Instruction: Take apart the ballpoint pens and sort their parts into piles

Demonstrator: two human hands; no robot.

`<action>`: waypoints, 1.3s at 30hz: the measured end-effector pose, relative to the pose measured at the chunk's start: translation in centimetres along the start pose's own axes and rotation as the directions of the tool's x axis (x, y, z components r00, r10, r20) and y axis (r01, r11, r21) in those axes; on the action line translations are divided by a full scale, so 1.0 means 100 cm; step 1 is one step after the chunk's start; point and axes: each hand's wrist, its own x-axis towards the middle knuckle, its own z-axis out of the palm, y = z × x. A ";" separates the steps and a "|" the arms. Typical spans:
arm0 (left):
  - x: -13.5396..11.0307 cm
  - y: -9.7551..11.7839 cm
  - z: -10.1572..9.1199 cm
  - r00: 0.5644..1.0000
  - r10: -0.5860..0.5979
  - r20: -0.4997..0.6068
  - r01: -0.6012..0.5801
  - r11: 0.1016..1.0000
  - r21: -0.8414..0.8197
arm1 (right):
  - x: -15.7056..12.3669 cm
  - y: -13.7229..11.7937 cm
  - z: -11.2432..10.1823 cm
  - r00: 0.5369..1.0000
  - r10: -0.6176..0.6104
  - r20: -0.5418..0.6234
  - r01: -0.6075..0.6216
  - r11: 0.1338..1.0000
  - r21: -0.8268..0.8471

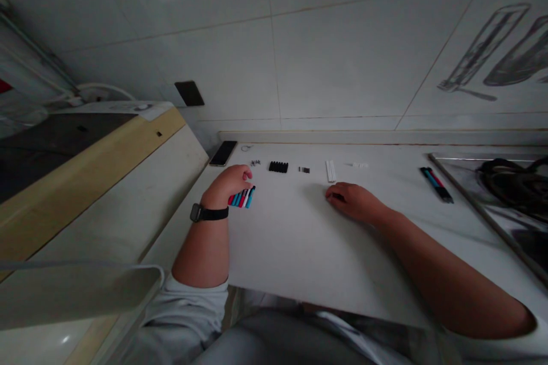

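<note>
My left hand (230, 179), with a black-strapped watch (209, 213) on the wrist, is over the upper left of a row of coloured pen barrels (245, 198) in red, blue and white. Its thumb and forefinger are curved with a gap between them, and no object shows there. My right hand (351, 199) rests on the white table with loosely curled fingers, just below some thin white sticks (330, 171). Nothing can be seen in it. Between the hands, farther back, lie a row of black caps (278, 167) and some small dark parts (304, 170).
Small metallic pieces (256, 163), a ring (246, 148) and a phone (223, 153) lie at the back left. Small whitish pieces (359, 165) are behind my right hand. Assembled-looking pens (435, 185) lie beside a metal-edged stove (475, 202). A tiled wall (338, 68) stands behind.
</note>
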 end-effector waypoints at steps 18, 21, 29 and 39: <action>0.003 0.019 0.019 0.988 0.083 0.130 -0.088 0.996 0.034 | 0.000 0.002 0.001 1.000 0.013 -0.002 -0.013 1.000 0.004; -0.004 0.031 0.023 0.958 0.087 0.275 -0.109 0.992 0.068 | 0.000 0.000 0.001 1.000 0.006 -0.008 -0.006 1.000 0.015; -0.009 0.055 0.039 0.921 0.229 0.315 -0.255 0.966 0.044 | 0.000 -0.001 0.001 1.000 -0.006 -0.011 0.006 1.000 -0.002; -0.015 0.107 0.061 0.783 0.621 -0.011 -0.618 0.777 -0.123 | 0.002 -0.014 0.002 0.996 0.028 -0.079 -0.004 0.959 0.283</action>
